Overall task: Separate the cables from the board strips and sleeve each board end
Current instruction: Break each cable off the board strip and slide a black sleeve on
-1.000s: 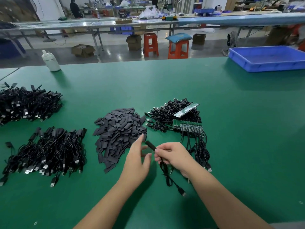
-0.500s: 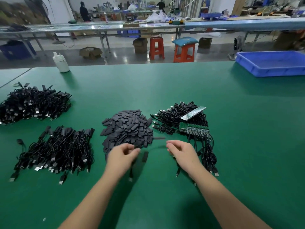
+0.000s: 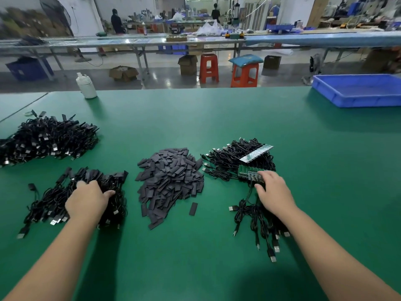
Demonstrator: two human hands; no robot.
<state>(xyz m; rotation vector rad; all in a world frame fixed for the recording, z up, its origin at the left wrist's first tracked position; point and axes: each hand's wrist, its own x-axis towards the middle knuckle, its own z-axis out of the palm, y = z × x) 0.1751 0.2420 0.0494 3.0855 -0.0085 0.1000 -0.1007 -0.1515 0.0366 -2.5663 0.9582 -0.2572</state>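
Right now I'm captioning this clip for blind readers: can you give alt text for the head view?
A person's left hand rests on a near-left cable pile while the right hand touches a green board strip with cables attached. A heap of black sleeves lies between them on the green table, with a blue tray far right.

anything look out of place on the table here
One black sleeve lies alone on the green mat, just right of the sleeve pile. Nothing looks spilled or damaged.
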